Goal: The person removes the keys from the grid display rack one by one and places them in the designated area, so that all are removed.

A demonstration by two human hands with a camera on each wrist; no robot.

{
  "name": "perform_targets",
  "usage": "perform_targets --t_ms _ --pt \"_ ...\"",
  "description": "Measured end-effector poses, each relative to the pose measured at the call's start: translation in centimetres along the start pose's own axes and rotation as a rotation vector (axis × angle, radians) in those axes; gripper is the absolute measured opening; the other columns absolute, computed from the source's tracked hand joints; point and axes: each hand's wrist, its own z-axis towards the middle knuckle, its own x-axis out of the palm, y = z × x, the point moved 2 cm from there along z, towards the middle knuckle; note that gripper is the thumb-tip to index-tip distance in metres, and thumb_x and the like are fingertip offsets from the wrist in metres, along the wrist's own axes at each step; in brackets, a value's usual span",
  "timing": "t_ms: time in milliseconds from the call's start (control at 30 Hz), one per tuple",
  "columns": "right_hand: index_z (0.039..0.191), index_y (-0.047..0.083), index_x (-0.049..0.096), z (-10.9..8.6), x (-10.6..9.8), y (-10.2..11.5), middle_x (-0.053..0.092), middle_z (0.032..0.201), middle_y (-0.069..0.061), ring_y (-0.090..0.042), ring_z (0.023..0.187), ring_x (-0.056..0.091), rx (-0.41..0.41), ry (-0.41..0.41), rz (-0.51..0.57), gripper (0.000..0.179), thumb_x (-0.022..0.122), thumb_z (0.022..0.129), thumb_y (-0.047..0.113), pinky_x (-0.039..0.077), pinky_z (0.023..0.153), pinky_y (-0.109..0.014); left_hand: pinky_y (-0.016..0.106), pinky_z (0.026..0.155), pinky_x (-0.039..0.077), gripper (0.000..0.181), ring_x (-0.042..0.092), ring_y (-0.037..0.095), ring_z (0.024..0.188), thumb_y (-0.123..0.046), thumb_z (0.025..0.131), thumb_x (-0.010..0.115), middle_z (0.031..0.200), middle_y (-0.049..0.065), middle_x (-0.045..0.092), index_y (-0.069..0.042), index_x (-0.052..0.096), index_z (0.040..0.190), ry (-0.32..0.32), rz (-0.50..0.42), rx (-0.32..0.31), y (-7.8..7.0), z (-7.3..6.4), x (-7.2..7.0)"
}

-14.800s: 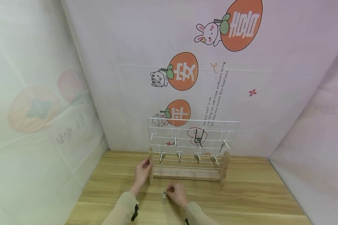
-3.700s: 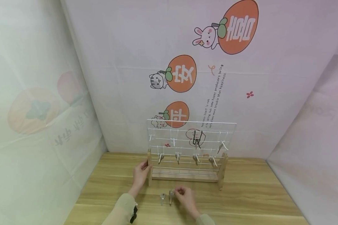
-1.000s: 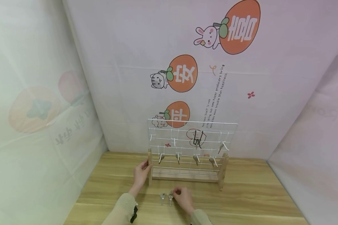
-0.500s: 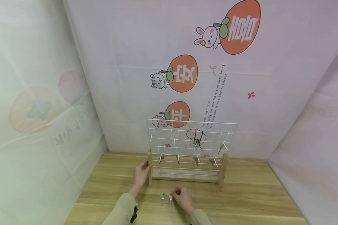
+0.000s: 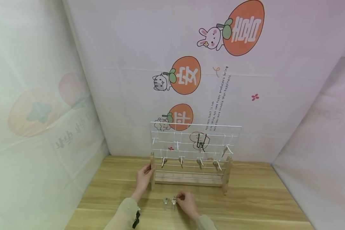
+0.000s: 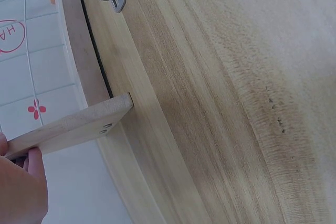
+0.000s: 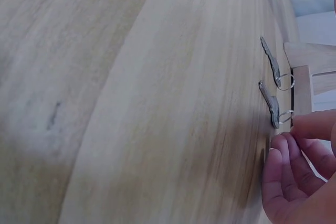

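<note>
My left hand (image 5: 143, 179) grips the left wooden post (image 6: 79, 129) of a white wire-grid rack (image 5: 189, 182) between thumb and fingers. Two keys with small wire rings lie side by side on the table in front of the rack. My right hand (image 5: 187, 203), fingers curled, pinches the ring of the nearer key (image 7: 273, 111) at its edge with thumb and index fingertips. That key's blade rests on the wood, pointing away from the rack. To its left, untouched, lies the other key (image 5: 165, 202).
Several keys hang on the rack's white hooks (image 5: 201, 161) in the lower row, with another on the upper right hook (image 5: 227, 149). A black hook (image 5: 201, 143) sits in the upper row. Two upper left hooks hold no key. Printed cloth (image 5: 126, 105) walls the wooden table (image 5: 261, 191).
Since the oldest frame, a key has left the second upper hook and now lies right of the first key. My right hand shifted right with it, almost still lately; my left stayed on the post.
</note>
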Motion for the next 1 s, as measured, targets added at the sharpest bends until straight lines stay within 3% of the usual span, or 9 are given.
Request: perform_targets --t_ms 300,567,767,1000 --pt "0.090 0.003 0.069 -0.4 -1.1 -0.2 0.071 0.085 -0.006 -0.005 0.072 0.059 0.024 0.015 0.066 0.008 0.071 0.083 0.003 0.053 0.057 -0.014 0.034 0.094 0.060 0.039 0.063 0.045 0.118 -0.003 0.093 0.066 0.128 0.034 0.060 0.013 0.057 0.128 0.015 -0.020 -0.017 -0.1 -0.1 -0.1" --pt "0.091 0.000 0.070 -0.7 -3.1 0.3 0.072 0.085 -0.009 -0.002 0.070 0.059 -0.048 -0.018 0.056 0.008 0.071 0.085 0.005 0.053 0.060 -0.013 0.035 0.096 0.059 0.040 0.062 0.044 0.120 -0.006 0.093 0.066 0.130 0.034 0.060 0.012 0.057 0.128 0.009 -0.018 -0.043 -0.3 -0.1 0.0" --pt "0.090 0.001 0.070 -0.3 -4.5 1.0 0.073 0.086 -0.010 -0.006 0.070 0.062 -0.063 -0.075 0.055 0.007 0.072 0.085 0.006 0.054 0.062 -0.012 0.036 0.097 0.059 0.040 0.062 0.045 0.120 -0.005 0.093 0.067 0.129 0.034 0.060 0.013 0.057 0.128 0.002 -0.021 -0.049 -0.3 -0.1 0.0" --pt "0.086 0.005 0.071 0.5 -6.7 2.5 0.074 0.084 -0.008 -0.014 0.071 0.067 -0.089 -0.206 0.032 0.005 0.074 0.083 0.003 0.055 0.063 -0.012 0.035 0.095 0.059 0.041 0.063 0.045 0.118 -0.006 0.093 0.068 0.128 0.035 0.060 0.014 0.057 0.127 0.008 -0.020 -0.028 -0.3 -0.1 0.0"
